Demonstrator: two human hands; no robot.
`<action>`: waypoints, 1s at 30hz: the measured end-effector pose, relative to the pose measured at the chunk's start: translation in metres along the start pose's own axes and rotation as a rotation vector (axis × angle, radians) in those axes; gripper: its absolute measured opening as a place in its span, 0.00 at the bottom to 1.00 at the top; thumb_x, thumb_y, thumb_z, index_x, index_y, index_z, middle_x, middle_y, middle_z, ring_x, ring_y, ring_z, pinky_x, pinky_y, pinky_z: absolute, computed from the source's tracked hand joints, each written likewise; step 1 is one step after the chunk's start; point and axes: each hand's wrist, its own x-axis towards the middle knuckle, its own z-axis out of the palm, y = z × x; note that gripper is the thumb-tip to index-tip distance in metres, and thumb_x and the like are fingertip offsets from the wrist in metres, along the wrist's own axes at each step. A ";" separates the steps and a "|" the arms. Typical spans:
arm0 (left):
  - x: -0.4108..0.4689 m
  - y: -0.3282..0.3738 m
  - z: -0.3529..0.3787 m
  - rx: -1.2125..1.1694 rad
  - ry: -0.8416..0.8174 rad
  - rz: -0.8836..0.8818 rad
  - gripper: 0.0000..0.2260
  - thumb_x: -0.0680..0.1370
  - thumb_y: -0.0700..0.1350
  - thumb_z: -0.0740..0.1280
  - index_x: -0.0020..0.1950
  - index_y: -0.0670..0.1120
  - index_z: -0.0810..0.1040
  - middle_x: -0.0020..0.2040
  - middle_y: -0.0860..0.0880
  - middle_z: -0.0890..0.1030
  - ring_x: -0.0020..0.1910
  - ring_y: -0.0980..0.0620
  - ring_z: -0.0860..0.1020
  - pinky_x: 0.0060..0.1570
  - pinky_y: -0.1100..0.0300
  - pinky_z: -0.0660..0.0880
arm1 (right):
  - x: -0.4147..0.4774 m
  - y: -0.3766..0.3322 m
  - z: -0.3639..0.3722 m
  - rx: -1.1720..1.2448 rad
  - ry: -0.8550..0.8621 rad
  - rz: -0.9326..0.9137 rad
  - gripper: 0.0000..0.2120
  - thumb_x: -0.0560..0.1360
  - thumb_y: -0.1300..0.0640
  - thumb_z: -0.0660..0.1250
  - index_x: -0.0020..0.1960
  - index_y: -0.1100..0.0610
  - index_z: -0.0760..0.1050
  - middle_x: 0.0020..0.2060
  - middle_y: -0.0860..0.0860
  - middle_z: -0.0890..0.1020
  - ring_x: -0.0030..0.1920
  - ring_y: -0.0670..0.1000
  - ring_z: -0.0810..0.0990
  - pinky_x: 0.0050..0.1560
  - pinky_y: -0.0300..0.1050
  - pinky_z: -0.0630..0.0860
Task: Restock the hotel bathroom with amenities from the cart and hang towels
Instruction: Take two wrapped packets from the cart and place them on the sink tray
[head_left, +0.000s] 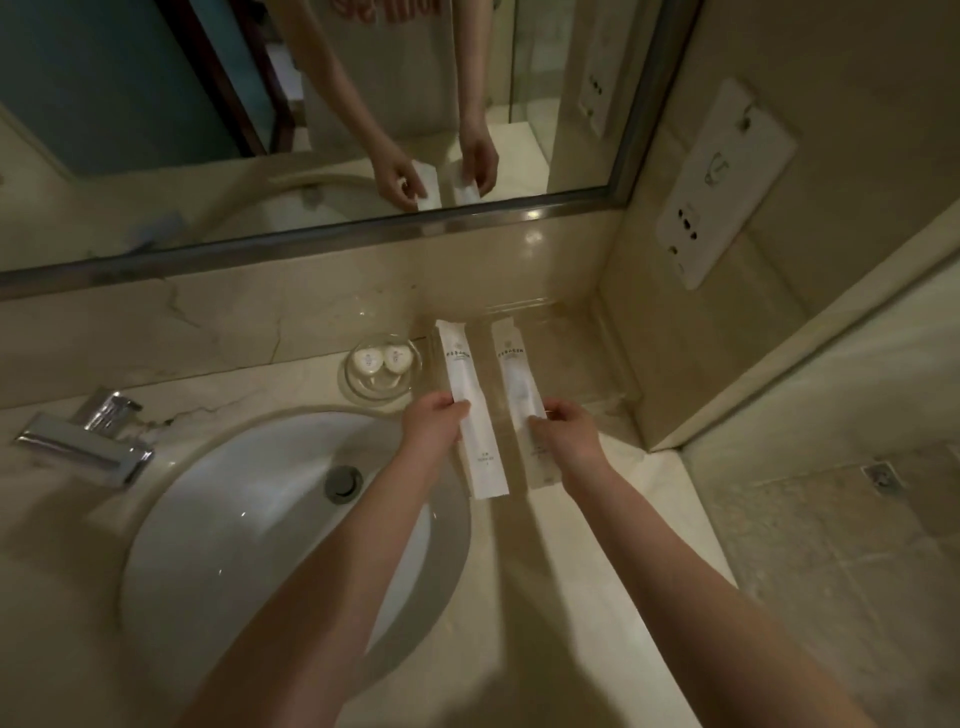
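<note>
left hand (439, 415) grip: pinching left white sachet (466, 382), just right of sink (234, 509) | right hand (566, 428) grip: pinching right white sachet (516, 371), further right of sink | both sachets' far ends over clear tray (587, 358) | glass dish (353, 388) holding two round soaps (366, 359), behind sink's right rim on worktop (597, 597)

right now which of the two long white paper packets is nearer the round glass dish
The long white paper packet in the left hand, beside the round glass dish; the other packet, in the right hand, is farther right.
</note>
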 end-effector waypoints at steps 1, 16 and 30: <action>0.008 0.004 0.000 0.008 0.009 -0.004 0.09 0.77 0.38 0.64 0.55 0.38 0.78 0.34 0.46 0.75 0.27 0.54 0.68 0.23 0.68 0.64 | 0.006 -0.004 0.005 0.000 0.002 0.004 0.08 0.74 0.67 0.62 0.49 0.56 0.74 0.40 0.51 0.79 0.40 0.53 0.79 0.43 0.49 0.78; 0.058 0.001 0.012 0.118 0.007 0.009 0.03 0.76 0.39 0.66 0.49 0.41 0.76 0.28 0.46 0.74 0.18 0.59 0.72 0.25 0.69 0.71 | 0.038 -0.005 0.030 -0.306 0.177 -0.142 0.09 0.72 0.61 0.67 0.50 0.54 0.71 0.35 0.44 0.74 0.35 0.46 0.75 0.33 0.37 0.69; 0.009 -0.024 0.009 0.476 0.033 0.030 0.22 0.77 0.57 0.63 0.30 0.44 0.67 0.28 0.49 0.70 0.28 0.51 0.70 0.31 0.57 0.67 | 0.009 0.031 -0.002 -0.266 0.122 0.092 0.21 0.75 0.40 0.63 0.49 0.60 0.73 0.39 0.53 0.79 0.39 0.55 0.78 0.42 0.46 0.73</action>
